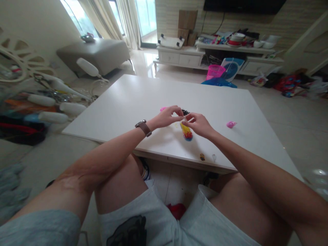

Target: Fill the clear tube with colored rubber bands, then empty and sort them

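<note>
Over the white table (143,92), my left hand (167,117) and my right hand (196,123) meet with their fingertips nearly touching. Thumb and fingers are pinched on both; what lies in them is too small to make out. Just below my right hand is a heap of small yellow, red and blue pieces (187,132), perhaps little bands. A black heap (185,112) lies behind the fingertips, partly hidden. Beyond my left hand shows a pink piece (163,109). My left wrist wears a brown-strapped watch (144,128).
A pink bundle (231,124) sits on the table's right side. Near the front edge lie a small dark-and-yellow object (202,156) and a clear one (214,157). A white lamp with several shades (87,67) stands left; a pink basket (215,72) is behind the table.
</note>
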Demonstrator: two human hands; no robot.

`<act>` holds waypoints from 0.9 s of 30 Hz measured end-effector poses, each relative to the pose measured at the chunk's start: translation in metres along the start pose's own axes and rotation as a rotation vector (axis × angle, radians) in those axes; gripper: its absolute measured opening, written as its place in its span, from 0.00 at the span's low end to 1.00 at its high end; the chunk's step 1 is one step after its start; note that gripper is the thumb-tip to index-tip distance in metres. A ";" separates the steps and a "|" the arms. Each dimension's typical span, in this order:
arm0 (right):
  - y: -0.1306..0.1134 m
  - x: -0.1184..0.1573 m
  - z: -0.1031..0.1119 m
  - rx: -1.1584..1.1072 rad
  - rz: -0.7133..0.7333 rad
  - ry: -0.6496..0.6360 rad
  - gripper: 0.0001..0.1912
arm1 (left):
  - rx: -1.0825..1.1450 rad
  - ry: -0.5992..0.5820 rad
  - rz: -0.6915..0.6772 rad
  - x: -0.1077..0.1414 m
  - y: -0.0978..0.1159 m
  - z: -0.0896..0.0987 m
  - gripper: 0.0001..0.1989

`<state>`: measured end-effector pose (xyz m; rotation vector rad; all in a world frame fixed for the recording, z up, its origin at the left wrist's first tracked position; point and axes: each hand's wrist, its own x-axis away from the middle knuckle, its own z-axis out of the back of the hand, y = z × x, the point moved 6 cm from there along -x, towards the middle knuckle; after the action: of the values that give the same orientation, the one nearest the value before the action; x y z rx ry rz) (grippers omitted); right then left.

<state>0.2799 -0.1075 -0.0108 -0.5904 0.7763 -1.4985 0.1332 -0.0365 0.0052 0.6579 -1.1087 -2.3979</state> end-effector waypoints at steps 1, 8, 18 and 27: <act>0.000 0.000 0.000 -0.016 0.001 -0.009 0.12 | -0.029 -0.005 -0.002 0.000 -0.001 0.000 0.15; -0.003 0.002 -0.009 -0.149 0.070 -0.109 0.15 | -0.023 -0.337 0.016 0.004 -0.008 -0.024 0.21; -0.006 0.006 -0.014 -0.139 0.117 -0.106 0.12 | 0.027 -0.349 0.045 0.005 -0.006 -0.022 0.19; -0.011 0.008 -0.012 -0.077 0.159 -0.081 0.11 | -0.080 -0.366 -0.021 0.006 -0.003 -0.021 0.21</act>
<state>0.2632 -0.1142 -0.0113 -0.6285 0.8023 -1.2957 0.1394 -0.0504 -0.0102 0.2078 -1.1388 -2.6330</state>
